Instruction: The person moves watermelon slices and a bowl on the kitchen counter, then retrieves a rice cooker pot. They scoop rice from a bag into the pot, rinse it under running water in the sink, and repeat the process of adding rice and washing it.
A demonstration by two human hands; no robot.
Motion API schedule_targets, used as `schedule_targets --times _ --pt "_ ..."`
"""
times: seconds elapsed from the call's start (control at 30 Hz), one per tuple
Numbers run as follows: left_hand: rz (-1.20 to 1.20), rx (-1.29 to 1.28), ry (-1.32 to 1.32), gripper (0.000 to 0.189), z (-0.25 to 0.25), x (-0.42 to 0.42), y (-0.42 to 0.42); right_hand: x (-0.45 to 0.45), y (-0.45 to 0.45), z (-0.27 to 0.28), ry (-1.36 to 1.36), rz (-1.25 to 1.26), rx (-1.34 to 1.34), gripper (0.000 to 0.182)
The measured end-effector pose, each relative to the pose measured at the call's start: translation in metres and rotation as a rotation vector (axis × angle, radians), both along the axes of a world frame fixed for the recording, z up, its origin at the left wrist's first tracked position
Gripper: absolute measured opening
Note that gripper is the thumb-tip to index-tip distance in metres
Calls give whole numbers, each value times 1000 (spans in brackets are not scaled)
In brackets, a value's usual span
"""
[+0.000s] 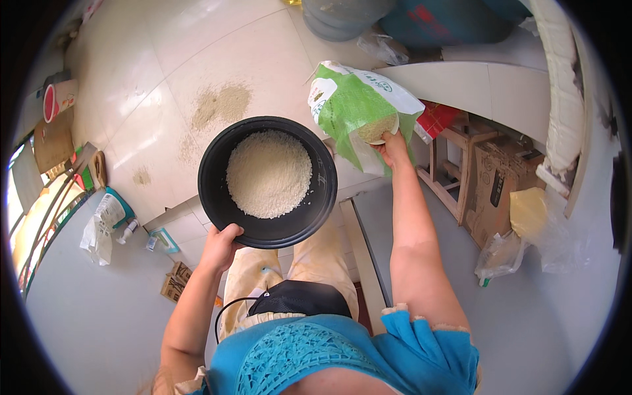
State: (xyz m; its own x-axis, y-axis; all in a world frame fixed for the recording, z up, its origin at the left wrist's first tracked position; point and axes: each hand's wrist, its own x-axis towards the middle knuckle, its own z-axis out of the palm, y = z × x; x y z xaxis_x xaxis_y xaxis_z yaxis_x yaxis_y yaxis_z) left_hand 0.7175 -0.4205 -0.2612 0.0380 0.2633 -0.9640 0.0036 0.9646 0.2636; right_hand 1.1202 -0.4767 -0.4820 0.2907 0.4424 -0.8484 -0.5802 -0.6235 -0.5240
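My left hand [223, 245] grips the lower left rim of a black cooking pot [323, 197], its thumb over the edge. White rice [269, 173] lies heaped on the pot's bottom, with a few grains loose at the right. To the right, my right hand [392, 147] is in the mouth of a green and white rice bag [355, 96], its fingers closed on the rim of a pale scoop or bowl filled with rice [377, 129]. Part of these fingers is hidden by the bag and the scoop.
Pale powder or grain [222, 104] is scattered on the tiled floor beyond the pot. A wooden stool [463, 173] and a cardboard box [498, 185] stand at the right, with plastic bags beside them. Large dark containers [444, 22] stand at the top. A teal bottle [121, 205] is at the left.
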Motion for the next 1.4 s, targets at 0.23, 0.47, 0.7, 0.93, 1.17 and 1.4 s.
schedule_targets --times 0.23,0.47,0.7,0.93,1.17,1.4 --pt "-111 36 17 32 -21 -5 -5 -16 -19 36 8 -86 55 51" --pt "-210 55 29 52 -41 8 -5 -33 -34 104 -36 -110 107 52" --pt "-251 16 -54 59 -30 30 -7 -104 -29 220 -457 91 312 59" --pt "-307 33 -160 51 2 43 -7 -151 -27 237 -1562 533 706 51" --pt "-267 43 -223 58 -6 23 -16 -169 -31 252 -1417 444 638 53" --pt "-303 12 -236 59 -5 15 -21 -168 -44 268 -162 -353 394 56"
